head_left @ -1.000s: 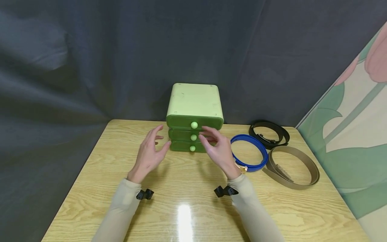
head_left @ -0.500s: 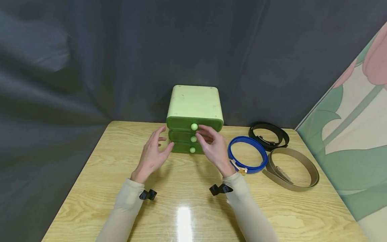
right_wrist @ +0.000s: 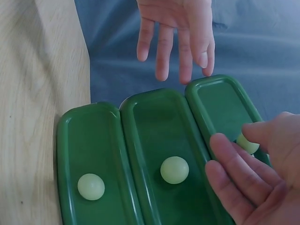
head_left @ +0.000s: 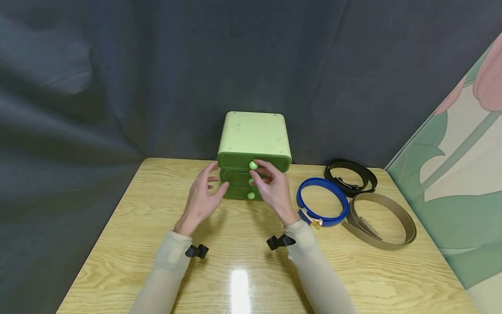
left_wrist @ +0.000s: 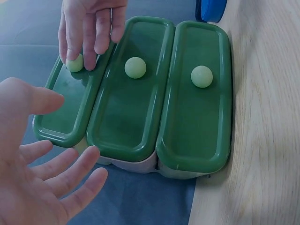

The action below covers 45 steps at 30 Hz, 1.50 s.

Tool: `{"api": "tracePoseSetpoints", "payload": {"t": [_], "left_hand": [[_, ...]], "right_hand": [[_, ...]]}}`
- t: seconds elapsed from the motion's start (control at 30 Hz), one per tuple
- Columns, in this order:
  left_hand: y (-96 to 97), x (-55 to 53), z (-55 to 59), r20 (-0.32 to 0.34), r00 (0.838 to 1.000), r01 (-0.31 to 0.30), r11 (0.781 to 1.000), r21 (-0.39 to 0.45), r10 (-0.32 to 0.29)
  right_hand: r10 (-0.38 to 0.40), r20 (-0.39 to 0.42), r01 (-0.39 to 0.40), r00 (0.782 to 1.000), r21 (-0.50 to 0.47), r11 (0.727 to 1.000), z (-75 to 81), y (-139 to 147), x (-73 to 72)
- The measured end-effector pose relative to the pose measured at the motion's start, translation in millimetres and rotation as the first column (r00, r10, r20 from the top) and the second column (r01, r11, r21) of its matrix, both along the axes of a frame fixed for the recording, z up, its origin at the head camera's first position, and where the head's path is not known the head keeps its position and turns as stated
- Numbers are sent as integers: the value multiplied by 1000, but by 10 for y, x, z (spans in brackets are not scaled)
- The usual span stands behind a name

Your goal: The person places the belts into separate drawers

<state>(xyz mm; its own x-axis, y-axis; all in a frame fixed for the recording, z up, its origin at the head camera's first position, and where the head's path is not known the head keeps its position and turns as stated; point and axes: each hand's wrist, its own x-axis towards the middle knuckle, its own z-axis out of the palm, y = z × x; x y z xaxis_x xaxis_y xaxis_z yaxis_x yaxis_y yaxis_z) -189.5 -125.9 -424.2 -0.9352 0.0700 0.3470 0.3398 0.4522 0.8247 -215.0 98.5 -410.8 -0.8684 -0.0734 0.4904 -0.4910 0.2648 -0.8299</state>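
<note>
A small cabinet [head_left: 255,133] with a pale top stands at the table's back, its three green drawers pushed in. My right hand [head_left: 272,185] is at its front. The right thumb and forefinger lie on either side of the pale round knob [right_wrist: 247,143] of the top drawer, fingertips right at it. My left hand [head_left: 200,198] holds nothing. Its fingers are loosely spread beside the cabinet's left side, as the left wrist view also shows. The middle knob [left_wrist: 135,68] and the bottom knob [left_wrist: 202,76] are untouched.
Right of the cabinet lie three coiled belts: a blue belt [head_left: 340,218] with a gold buckle, a black belt [head_left: 366,176] behind it, and a tan belt [head_left: 408,222] farther right. A dark curtain [head_left: 188,78] hangs behind the wooden table [head_left: 129,244].
My right hand has moved left, bringing its thumb and forefinger to the top drawer's knob. My left hand has shifted slightly right, closer to the cabinet. The belts and drawers stay put.
</note>
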Motion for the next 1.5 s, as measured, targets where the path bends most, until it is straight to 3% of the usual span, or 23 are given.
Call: {"api": "tracePoseSetpoints", "payload": {"t": [0.63, 1.5], "left_hand": [[4, -36, -20, -3, 1000, 2, 996, 95, -2], [-25, -45, -19, -17, 1000, 2, 991, 130, 1]], "right_hand": [[-48, -65, 43, 997, -78, 996, -76, -50, -6], [-56, -118, 50, 991, -53, 997, -147, -14, 93]]}}
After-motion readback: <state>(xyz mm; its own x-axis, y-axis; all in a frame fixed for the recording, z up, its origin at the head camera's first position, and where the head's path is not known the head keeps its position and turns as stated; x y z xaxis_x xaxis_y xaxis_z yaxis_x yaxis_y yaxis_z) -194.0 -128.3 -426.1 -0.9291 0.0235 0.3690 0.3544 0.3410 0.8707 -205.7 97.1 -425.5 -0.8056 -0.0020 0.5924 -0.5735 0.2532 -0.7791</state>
